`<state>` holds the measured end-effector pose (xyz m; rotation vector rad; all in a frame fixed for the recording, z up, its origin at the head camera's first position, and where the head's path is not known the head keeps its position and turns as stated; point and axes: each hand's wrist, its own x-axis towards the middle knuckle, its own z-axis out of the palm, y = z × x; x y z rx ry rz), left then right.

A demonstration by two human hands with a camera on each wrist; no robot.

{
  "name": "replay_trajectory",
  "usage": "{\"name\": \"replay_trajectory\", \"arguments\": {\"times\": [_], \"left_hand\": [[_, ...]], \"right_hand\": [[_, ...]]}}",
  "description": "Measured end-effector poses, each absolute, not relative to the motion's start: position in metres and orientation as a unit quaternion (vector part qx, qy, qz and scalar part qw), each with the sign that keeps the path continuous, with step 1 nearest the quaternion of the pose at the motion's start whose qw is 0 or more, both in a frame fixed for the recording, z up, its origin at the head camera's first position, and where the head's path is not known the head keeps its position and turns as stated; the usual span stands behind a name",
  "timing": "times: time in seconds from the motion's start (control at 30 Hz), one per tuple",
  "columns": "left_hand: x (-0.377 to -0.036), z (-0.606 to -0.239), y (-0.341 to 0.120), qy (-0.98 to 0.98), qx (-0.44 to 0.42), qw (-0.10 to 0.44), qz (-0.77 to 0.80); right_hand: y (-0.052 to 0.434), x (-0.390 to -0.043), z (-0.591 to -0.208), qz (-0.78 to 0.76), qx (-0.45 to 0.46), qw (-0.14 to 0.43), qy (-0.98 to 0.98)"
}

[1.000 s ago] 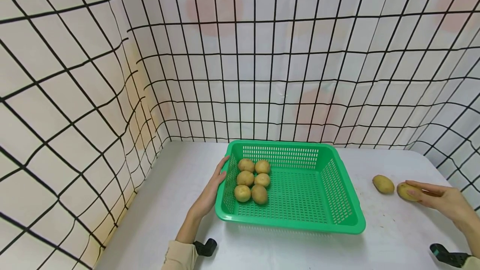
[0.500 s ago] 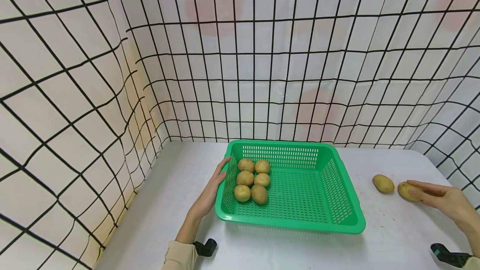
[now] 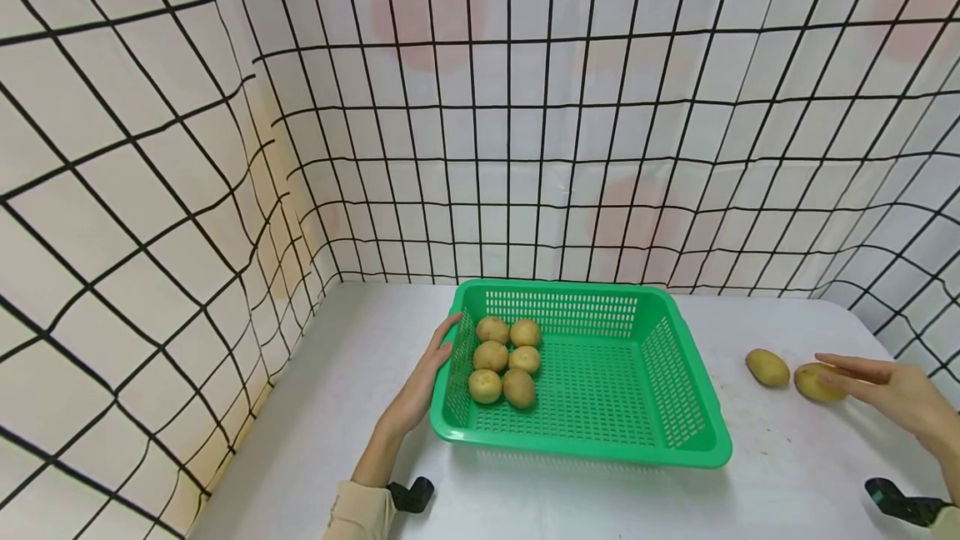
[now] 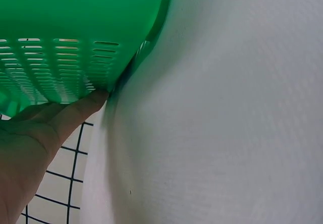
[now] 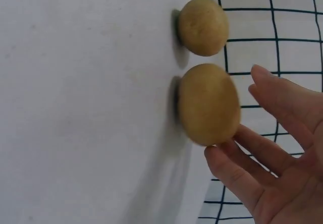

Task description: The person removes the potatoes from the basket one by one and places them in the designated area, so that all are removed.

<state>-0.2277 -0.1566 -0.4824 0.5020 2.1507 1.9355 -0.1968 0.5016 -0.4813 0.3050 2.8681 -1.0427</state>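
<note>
A green perforated basket [image 3: 678,436] sits mid-table with several potatoes [image 3: 504,361] clustered in its left part. My left hand [image 3: 438,348] rests flat against the basket's left wall, fingers straight; in the left wrist view a fingertip [image 4: 75,110] touches the green wall [image 4: 60,42]. On the table to the right lie two loose potatoes: the farther one [image 3: 767,367] [image 5: 203,26] and the nearer one [image 3: 813,382] [image 5: 208,104]. My right hand [image 3: 862,375] [image 5: 255,128] is open beside the nearer potato, straight fingers reaching around it, one fingertip [image 5: 217,156] at its edge.
White cloth walls [image 3: 225,190] with a black grid close in the white table [image 3: 337,407] on the left, back and right. Black wrist mounts show at the bottom edge [image 3: 411,494] [image 3: 896,502]. The basket's right half holds nothing.
My right hand has drawn back slightly to the right, so more of the nearer potato shows. The left hand, basket and potatoes have not moved.
</note>
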Motion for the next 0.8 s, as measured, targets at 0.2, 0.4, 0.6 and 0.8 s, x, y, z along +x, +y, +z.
{"name": "replay_trajectory", "arguments": {"times": [0.2,0.4,0.6,0.8], "left_hand": [[-0.228,-0.482,-0.156,0.73,0.17,0.101,0.654],[-0.228,-0.483,-0.157,0.728,0.172,0.102,0.655],[-0.229,-0.484,-0.157,0.728,0.172,0.103,0.655],[-0.229,-0.484,-0.158,0.726,0.177,0.107,0.656]], "right_hand": [[0.486,-0.196,-0.461,-0.304,0.091,0.029,0.948],[0.466,-0.2,-0.443,-0.294,0.055,0.035,0.953],[0.445,-0.213,-0.427,-0.302,0.019,0.05,0.952],[0.421,-0.227,-0.412,-0.297,-0.031,0.037,0.954]]}}
